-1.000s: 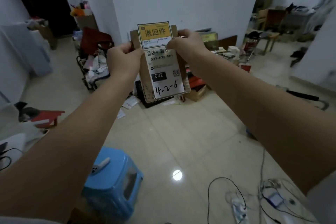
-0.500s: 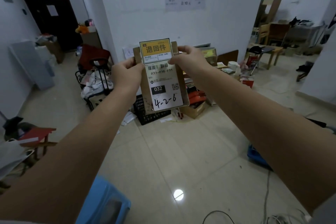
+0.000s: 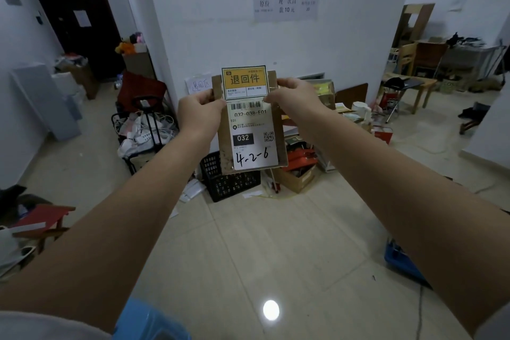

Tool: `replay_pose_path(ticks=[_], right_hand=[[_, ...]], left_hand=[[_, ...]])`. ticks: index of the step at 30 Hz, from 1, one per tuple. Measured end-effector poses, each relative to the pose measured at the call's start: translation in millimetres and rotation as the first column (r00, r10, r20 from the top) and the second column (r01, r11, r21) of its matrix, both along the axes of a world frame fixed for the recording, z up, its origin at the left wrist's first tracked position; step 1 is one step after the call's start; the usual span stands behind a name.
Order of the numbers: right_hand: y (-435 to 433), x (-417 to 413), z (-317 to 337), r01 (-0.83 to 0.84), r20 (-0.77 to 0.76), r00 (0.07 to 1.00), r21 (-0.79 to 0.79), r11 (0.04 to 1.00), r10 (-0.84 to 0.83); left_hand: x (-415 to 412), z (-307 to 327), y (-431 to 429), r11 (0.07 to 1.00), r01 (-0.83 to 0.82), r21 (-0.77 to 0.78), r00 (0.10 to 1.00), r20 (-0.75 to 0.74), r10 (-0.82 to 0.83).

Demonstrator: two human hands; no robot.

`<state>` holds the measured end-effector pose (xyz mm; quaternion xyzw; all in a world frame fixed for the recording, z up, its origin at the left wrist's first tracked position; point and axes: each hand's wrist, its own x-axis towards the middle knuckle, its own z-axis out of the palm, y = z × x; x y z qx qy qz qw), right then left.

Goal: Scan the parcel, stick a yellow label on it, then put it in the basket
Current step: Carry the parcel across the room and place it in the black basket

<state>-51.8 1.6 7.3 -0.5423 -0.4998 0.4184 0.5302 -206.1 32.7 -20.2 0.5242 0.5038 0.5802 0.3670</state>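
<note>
Parcel (image 3: 249, 130) held up, yellow label (image 3: 244, 82) on its top.
Left hand (image 3: 200, 113) and right hand (image 3: 296, 96) pinch parcel sides; black basket (image 3: 230, 182) below parcel.

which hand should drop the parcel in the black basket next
Probably the left hand. Both hands pinch the parcel at its top, yellow label on, but the black basket sits on the floor below, slightly left of the parcel. The right hand is farther.

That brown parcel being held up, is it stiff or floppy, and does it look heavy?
The parcel probably is fairly stiff: pinched only near its top by the left hand and right hand, it hangs flat without sagging. It looks thin, so likely light. Its labelled face seems smooth, perhaps slightly slippery.
</note>
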Motion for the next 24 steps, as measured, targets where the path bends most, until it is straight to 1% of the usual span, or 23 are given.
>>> replay_pose_path(ticks=[8, 13, 15, 17, 20, 24], right_hand=[[143, -38, -9, 0.006, 0.02, 1.0, -0.046, 0.999, -0.005], [237, -76, -8, -0.028, -0.008, 1.0, -0.091, 0.995, 0.028], [269, -85, -8, -0.035, -0.036, 0.999, -0.104, 0.994, 0.032], [296, -91, -7, -0.046, -0.051, 0.998, -0.113, 0.992, 0.041], [326, -98, -5, -0.043, -0.033, 0.999, -0.13, 0.991, 0.04], [365, -108, 5, -0.07, -0.012, 0.998, -0.108, 0.992, 0.07]], left_hand=[[-40, -12, 134, 1.0, 0.008, -0.012, 1.0, -0.008, -0.008], [-81, -2, 223, 0.999, -0.013, -0.033, 0.998, -0.059, 0.011], [-92, 0, 255, 1.0, -0.009, -0.027, 0.998, -0.057, 0.008], [-98, 0, 281, 1.0, -0.014, -0.024, 0.999, -0.051, 0.012], [-105, -3, 306, 0.999, -0.026, -0.029, 0.998, -0.05, 0.025], [-116, 2, 343, 0.999, -0.039, -0.037, 0.999, -0.008, 0.039]])
